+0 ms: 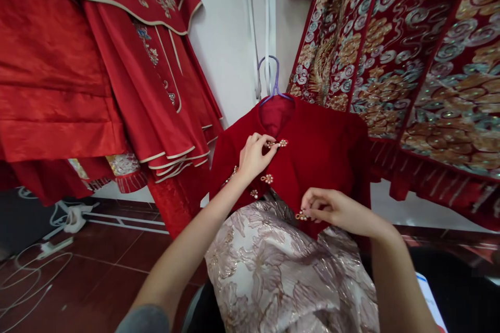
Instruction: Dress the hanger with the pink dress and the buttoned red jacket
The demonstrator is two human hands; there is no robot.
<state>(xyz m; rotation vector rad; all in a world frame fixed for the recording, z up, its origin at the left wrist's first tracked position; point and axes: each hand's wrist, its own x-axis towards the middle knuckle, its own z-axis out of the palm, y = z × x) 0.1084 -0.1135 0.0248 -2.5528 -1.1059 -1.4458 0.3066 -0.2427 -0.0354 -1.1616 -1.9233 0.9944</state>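
A red velvet jacket [324, 145] hangs on a purple hanger [277, 80] in front of me. At its neckline my left hand [254, 158] pinches a beaded flower-shaped clasp [283, 143] between thumb and finger. Lower down, my right hand [336, 209] holds another beaded clasp [300, 216] at the edge of the right front panel. More such clasps [267, 179] show along the left front edge, which stands apart from the right one below the collar. Beneath the jacket, a pale brocade cloth [265, 260] with a raised leaf pattern spreads toward me.
Red embroidered garments [128, 57] hang at the left. A heavily beaded red garment [441, 57] hangs at the right. White straps [269, 15] run down the wall to the hanger. A white cable [39, 270] and power strip [55, 247] lie on the tiled floor.
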